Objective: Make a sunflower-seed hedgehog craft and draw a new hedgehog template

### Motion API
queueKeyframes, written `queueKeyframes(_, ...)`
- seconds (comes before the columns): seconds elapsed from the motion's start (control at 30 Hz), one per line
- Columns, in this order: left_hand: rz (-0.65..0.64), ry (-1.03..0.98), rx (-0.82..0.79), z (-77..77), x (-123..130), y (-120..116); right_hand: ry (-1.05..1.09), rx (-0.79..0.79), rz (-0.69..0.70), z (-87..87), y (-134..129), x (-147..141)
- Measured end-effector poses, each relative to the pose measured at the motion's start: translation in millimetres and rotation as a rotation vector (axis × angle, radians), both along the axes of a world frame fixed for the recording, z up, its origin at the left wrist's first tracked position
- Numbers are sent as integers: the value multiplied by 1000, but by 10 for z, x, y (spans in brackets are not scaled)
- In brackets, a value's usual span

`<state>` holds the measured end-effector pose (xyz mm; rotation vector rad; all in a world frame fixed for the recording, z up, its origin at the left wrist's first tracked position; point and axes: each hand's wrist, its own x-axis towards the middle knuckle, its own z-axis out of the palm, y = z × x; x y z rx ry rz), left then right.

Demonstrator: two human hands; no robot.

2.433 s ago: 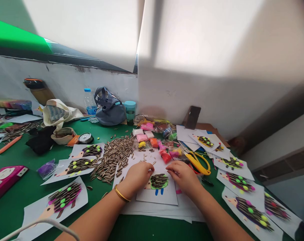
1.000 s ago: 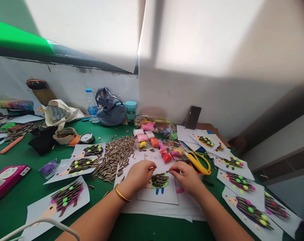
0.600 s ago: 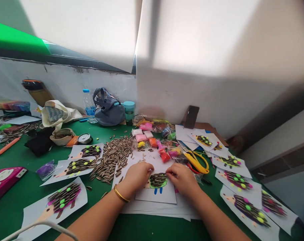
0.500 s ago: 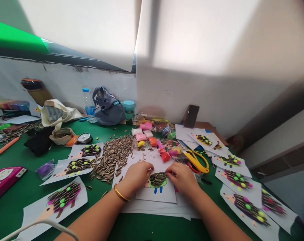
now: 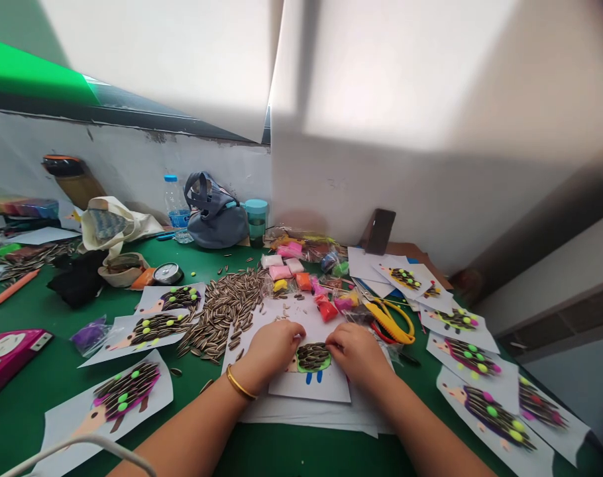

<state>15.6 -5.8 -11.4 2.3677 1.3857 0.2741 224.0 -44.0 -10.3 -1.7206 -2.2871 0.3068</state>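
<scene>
A white sheet [image 5: 309,391] in front of me carries a hedgehog picture: a light green clay body [image 5: 314,358] covered with striped sunflower seeds, a pale face at its left and two blue legs below. My left hand [image 5: 276,348], with a gold bangle on the wrist, rests at the sheet's upper left with curled fingers; what they hold, if anything, is hidden. My right hand [image 5: 356,351] pinches at the upper right edge of the seed-covered body, its fingertips closed on what looks like a sunflower seed. A large pile of sunflower seeds [image 5: 222,311] lies beyond my left hand.
Packets of coloured clay [image 5: 304,281] lie beyond the sheet, with yellow-handled scissors [image 5: 393,321] to their right. Hedgehog pictures lie left [image 5: 127,391] and right [image 5: 490,411]. A phone [image 5: 381,230] leans on the wall; a bottle [image 5: 175,209], blue bag [image 5: 217,218] and cup [image 5: 256,222] stand behind.
My right fingertips have shifted slightly left, closer over the edge of the seed-covered body. My left hand and the sheet stay in place.
</scene>
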Motion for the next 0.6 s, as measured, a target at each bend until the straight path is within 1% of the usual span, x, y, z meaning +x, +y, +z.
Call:
queueKeyframes(0.17, 0, 3, 3, 0, -9, 2, 32, -16, -2, -2, -5, 15)
queueKeyframes(0.43, 11, -1, -26, 20, 1, -3, 119, -13, -4, -60, -13, 168)
queueKeyframes(0.6, 4, 3, -5, -2, -2, 5, 108, -3, 8, -75, -9, 149)
